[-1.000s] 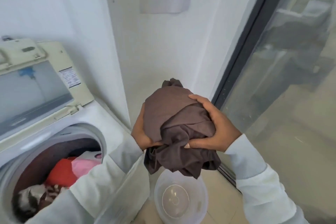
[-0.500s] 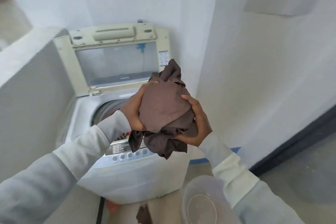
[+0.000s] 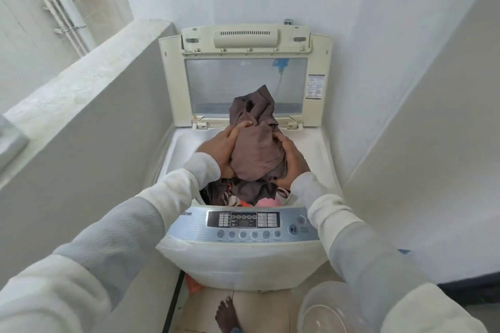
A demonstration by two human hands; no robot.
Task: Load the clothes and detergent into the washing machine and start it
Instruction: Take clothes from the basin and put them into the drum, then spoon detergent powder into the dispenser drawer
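Brown garment (image 3: 255,154), bunched into a tall bundle with its long axis roughly upright, hangs directly above the open drum of the washing machine (image 3: 322,167), so the drop is straight down. Left hand (image 3: 223,147) and right hand (image 3: 290,162) clamp it from opposite sides, fingers curled into the cloth. Below it lie other clothes (image 3: 254,200), probably filling the tub fairly high. Neither hand looks nearer.

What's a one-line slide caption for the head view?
Both hands, left and right, lower a bundled brown garment into the open top-load washing machine.
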